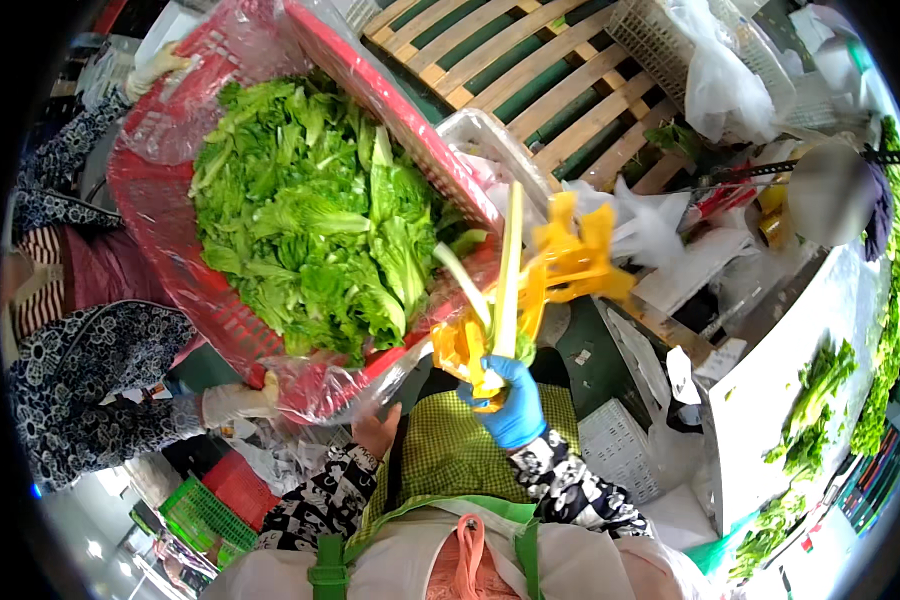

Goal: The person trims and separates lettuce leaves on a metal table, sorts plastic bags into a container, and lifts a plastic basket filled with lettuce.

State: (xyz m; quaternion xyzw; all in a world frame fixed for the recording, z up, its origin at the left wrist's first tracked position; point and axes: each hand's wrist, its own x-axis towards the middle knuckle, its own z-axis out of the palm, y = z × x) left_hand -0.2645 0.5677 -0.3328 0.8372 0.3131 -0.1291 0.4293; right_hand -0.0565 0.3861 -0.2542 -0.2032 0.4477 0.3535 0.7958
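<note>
In my right hand [515, 405], wearing a blue glove, the fingers close around pale green stalks [508, 285] and yellow plastic strips [460, 350], their exact kind unclear. A blurred yellow piece with openings [580, 250] spreads beyond the stalks. My bare left hand [375, 432] is at the near edge of a red crate [195, 295], its thumb visible and its other fingers mostly hidden by the liner. Clear plastic lines the crate, which holds a heap of leafy green lettuce [310, 220].
At the left, a co-worker's gloved hands [240, 403] touch the crate's sides. Beyond it lies a wooden pallet [530, 75] with a pale basket [660, 45]. A white table [770, 400] with greens [815, 400] stands right. Plastic bags and a white crate [618, 450] surround me.
</note>
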